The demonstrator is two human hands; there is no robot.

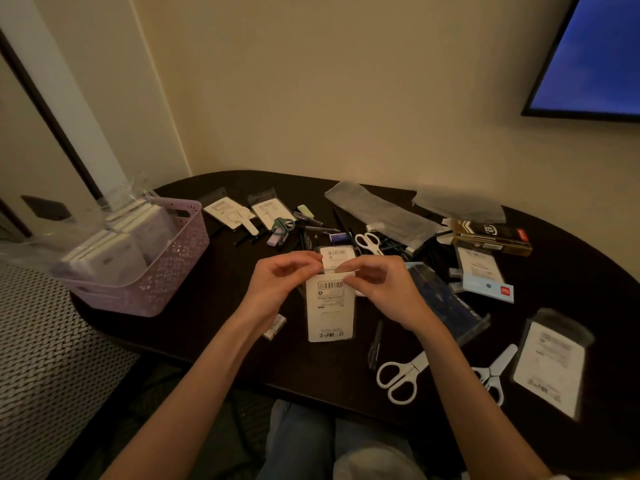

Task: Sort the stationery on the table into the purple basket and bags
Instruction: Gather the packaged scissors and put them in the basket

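- Left hand [277,282] and right hand [377,289] each pinch, grip closed, the top of a white packet [330,306].
- Purple basket [166,271] sits left on the dark worktop [242,341].

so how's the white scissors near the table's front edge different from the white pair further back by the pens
The front white scissors lie alone on bare table, handles toward the person; the back white scissors sit in a clutter of pens, handles pointing left. The front pair looks larger, though it is nearer the camera. The front pair's blade end looks pale; the back pair's blades are hidden among the pens. Both are white-handled, closed and untouched.
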